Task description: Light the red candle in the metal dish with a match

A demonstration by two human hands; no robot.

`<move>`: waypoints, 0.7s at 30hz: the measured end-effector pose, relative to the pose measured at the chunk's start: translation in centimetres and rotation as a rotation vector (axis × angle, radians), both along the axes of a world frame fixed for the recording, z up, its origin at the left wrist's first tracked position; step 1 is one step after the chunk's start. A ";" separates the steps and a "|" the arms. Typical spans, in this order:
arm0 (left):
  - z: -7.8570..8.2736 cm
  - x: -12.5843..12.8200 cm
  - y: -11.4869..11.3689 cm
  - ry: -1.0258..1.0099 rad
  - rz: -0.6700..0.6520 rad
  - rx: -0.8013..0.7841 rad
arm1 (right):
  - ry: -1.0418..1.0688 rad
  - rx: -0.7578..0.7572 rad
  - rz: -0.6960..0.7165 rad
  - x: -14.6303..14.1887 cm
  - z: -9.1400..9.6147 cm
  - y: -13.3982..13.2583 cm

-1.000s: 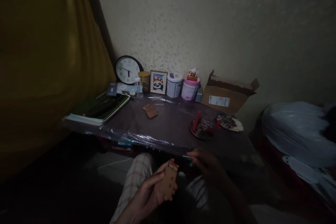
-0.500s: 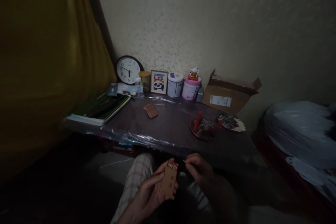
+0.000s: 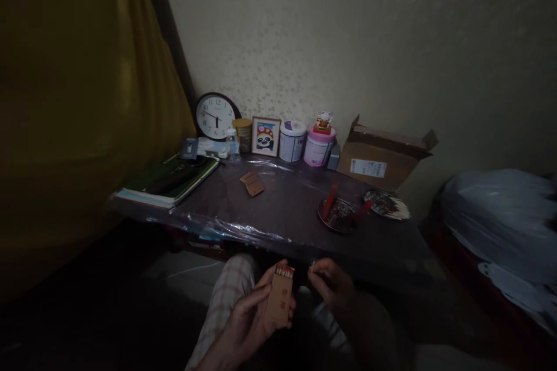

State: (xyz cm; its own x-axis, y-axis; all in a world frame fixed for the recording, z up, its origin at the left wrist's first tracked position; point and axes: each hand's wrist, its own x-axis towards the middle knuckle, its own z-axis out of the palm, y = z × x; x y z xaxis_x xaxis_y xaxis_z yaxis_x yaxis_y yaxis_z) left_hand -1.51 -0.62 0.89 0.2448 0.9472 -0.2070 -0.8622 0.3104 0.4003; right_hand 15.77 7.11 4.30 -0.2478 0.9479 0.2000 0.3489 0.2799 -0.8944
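My left hand [image 3: 255,312] is closed around a brown cardboard matchbox [image 3: 281,298], held upright below the table's front edge. The box is partly slid open at the top, and red-tipped matches [image 3: 285,271] show there. Just to the right, my right hand [image 3: 331,283] pinches a single thin match [image 3: 312,265] between thumb and fingertips, apart from the box. On the table beyond, two red candles [image 3: 331,200] are on a round patterned dish [image 3: 324,217]; one stands tilted, the other leans far to the right.
A second dish [image 3: 378,202] bears pale sticks. A folded brown card [image 3: 251,184] lies mid-table. Books [image 3: 174,182] are at left. A clock [image 3: 216,117], picture frame [image 3: 266,137], tins [image 3: 292,142] and a cardboard box [image 3: 383,156] line the wall.
The matchbox has tilted slightly and its top looks a bit less open. My right hand has shifted a little right, and the match in it now points more upward.
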 end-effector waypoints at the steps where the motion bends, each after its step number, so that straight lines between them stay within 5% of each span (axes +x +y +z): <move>1: 0.1 0.0 0.0 0.016 0.005 -0.004 | -0.004 -0.002 0.003 -0.1 -0.1 0.0; 7: 0.5 -0.2 0.1 0.038 0.035 -0.034 | 0.064 0.007 -0.005 -0.2 0.0 0.0; 16: 0.4 0.1 0.4 0.060 0.037 -0.016 | 0.114 0.021 0.028 -0.8 -2.8 -0.1; 21: 0.2 0.2 0.6 0.011 0.072 -0.059 | 0.102 0.188 0.009 -1.1 -2.8 -0.7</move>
